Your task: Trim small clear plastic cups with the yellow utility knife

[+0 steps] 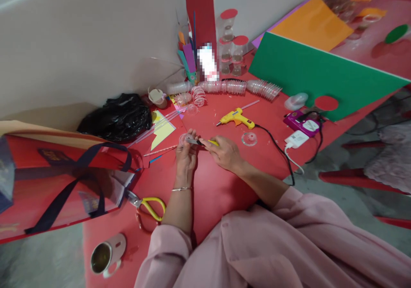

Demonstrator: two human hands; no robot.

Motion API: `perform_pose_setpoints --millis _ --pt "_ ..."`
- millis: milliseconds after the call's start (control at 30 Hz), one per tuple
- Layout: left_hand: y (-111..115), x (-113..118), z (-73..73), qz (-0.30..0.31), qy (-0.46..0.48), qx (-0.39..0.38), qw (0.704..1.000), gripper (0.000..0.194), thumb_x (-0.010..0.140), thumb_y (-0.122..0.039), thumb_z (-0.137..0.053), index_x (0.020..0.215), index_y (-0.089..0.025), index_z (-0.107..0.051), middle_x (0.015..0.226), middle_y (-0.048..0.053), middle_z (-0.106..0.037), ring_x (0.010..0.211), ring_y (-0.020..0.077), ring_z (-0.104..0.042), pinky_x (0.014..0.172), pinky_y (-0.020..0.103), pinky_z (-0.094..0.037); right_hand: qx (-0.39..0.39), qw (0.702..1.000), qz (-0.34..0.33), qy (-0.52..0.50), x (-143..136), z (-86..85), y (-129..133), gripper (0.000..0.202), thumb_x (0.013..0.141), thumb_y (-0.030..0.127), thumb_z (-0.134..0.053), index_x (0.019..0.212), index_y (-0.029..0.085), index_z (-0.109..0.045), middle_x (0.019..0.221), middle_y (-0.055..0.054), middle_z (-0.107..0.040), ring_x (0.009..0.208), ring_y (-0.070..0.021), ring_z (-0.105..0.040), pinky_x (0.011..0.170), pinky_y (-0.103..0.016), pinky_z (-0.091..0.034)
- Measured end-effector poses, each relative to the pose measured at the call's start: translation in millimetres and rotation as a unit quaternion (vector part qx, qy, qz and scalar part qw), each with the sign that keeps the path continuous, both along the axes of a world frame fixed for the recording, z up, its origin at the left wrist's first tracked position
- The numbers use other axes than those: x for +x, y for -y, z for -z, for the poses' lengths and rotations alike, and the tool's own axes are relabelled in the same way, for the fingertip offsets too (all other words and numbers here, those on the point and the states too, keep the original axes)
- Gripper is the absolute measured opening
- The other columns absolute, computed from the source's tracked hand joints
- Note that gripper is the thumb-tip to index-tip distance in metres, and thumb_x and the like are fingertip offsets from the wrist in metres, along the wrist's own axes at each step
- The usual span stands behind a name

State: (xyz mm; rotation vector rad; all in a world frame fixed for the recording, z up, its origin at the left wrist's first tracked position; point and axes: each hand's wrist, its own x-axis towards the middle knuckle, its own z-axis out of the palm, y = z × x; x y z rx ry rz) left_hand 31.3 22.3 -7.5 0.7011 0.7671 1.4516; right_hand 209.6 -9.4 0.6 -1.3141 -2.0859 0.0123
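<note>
My left hand [186,154] is closed on a small clear plastic lid [183,139], holding it just above the red table [221,189]. In my right hand [226,152] is a yellow-handled utility knife [213,142]. Its blade points left and reaches the lid; whether it has cut into the plastic I cannot make out. Another clear domed lid [249,139] lies to the right of my hands. Beyond them rests a yellow hot glue gun [236,117], its nozzle pointing left and a glue stick [251,104] behind it.
Stacked clear plastic cups [224,87] line the back. A phone [208,62] stands by the wall. Scissors [152,206], a mug [108,254], a red bag [64,181] and a black plastic bag [118,117] are at left. Green card [308,74] and a power strip [302,123] are at right.
</note>
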Motion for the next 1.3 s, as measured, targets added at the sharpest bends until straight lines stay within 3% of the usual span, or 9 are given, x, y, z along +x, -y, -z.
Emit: perform_pose_setpoints --millis 167,300,433,533,700,833,967,1133,1300 --pt "-3.4 -4.4 0.8 0.011 -0.003 -0.001 1.000 0.062 0.072 -0.058 -0.088 0.121 -0.024 -0.073 0.142 0.013 -0.066 0.133 0.0251 -0.061 0.112 0.036 -0.048 -0.005 1.000 -0.002 0.004 2.1 -6.2 2.5 0.040 0.106 0.030 -0.051 0.145 0.035 -0.062 0.099 -0.007 -0.068 0.087 -0.0182 -0.058 0.076 -0.029 -0.044" --pt "-3.3 -4.6 1.6 0.026 -0.005 0.001 1.000 0.063 0.072 -0.058 -0.088 0.123 -0.027 -0.070 0.137 0.011 -0.068 0.128 0.0237 -0.063 0.102 0.033 -0.052 0.016 1.000 0.002 0.011 3.1 -9.3 3.3 0.041 0.108 0.030 -0.048 0.146 0.032 -0.061 0.100 -0.007 -0.070 0.088 -0.0190 -0.059 0.076 -0.029 -0.043" --pt "-3.0 -6.2 2.8 0.047 -0.006 -0.004 0.999 0.061 0.071 -0.055 -0.090 0.122 -0.027 -0.070 0.116 0.008 -0.075 0.102 0.0176 -0.070 0.091 0.030 -0.053 0.043 0.999 0.017 0.017 4.5 -10.5 2.6 0.041 0.107 0.029 -0.048 0.146 0.027 -0.061 0.097 -0.008 -0.070 0.087 -0.0188 -0.059 0.075 -0.029 -0.042" --pt "-3.2 -7.1 3.7 0.057 0.009 0.001 0.998 0.047 0.073 -0.050 -0.090 0.109 -0.027 -0.072 0.100 0.003 -0.075 0.084 0.0137 -0.069 0.078 0.027 -0.052 0.072 0.997 0.030 0.021 6.6 -10.8 0.9 0.041 0.107 0.028 -0.048 0.146 0.025 -0.060 0.097 -0.007 -0.070 0.085 -0.0184 -0.059 0.074 -0.029 -0.041" --pt "-1.4 -3.4 1.9 0.027 0.040 -0.023 0.999 0.032 0.078 -0.039 -0.087 0.100 -0.022 -0.071 0.100 0.005 -0.075 0.094 0.0150 -0.072 0.080 0.025 -0.052 0.086 0.994 0.053 0.030 8.3 -7.3 -3.3 0.040 0.108 0.026 -0.046 0.144 0.024 -0.061 0.096 -0.007 -0.070 0.084 -0.0182 -0.060 0.073 -0.028 -0.042" --pt "1.8 -1.7 -1.9 0.006 0.051 -0.048 0.998 0.033 0.077 -0.040 -0.084 0.100 -0.020 -0.070 0.096 0.005 -0.076 0.090 0.0161 -0.075 0.077 0.025 -0.052 0.079 0.995 0.053 0.029 9.6 -3.8 -6.3 0.040 0.108 0.028 -0.046 0.145 0.024 -0.060 0.098 -0.006 -0.072 0.086 -0.0182 -0.063 0.075 -0.028 -0.045" --pt "2.7 -2.9 -6.3 -0.024 0.072 -0.062 0.995 0.037 0.076 -0.041 -0.084 0.101 -0.020 -0.068 0.098 0.006 -0.077 0.081 0.0156 -0.075 0.069 0.024 -0.052 0.046 0.998 0.046 0.016 11.6 -7.6 -6.6 0.041 0.109 0.031 -0.045 0.146 0.024 -0.059 0.100 -0.007 -0.074 0.090 -0.0188 -0.065 0.078 -0.028 -0.047" --pt "-1.3 -4.7 -8.2 -0.023 0.064 -0.071 0.995 0.043 0.071 -0.038 -0.091 0.104 -0.018 -0.071 0.093 0.006 -0.077 0.085 0.0164 -0.075 0.067 0.021 -0.052 -0.036 0.999 0.029 0.006 10.4 -16.0 -2.3 0.043 0.110 0.032 -0.041 0.147 0.021 -0.058 0.105 -0.010 -0.077 0.097 -0.0205 -0.068 0.087 -0.031 -0.049" --pt "-1.1 -4.9 -5.8 0.000 0.026 -0.022 0.999 0.049 0.074 -0.043 -0.091 0.114 -0.023 -0.073 0.122 0.009 -0.075 0.090 0.0143 -0.072 0.073 0.022 -0.056 -0.128 0.991 -0.005 -0.034 8.6 -21.4 5.0 0.043 0.110 0.034 -0.037 0.148 0.024 -0.056 0.120 -0.009 -0.076 0.105 -0.0207 -0.071 0.089 -0.030 -0.051"
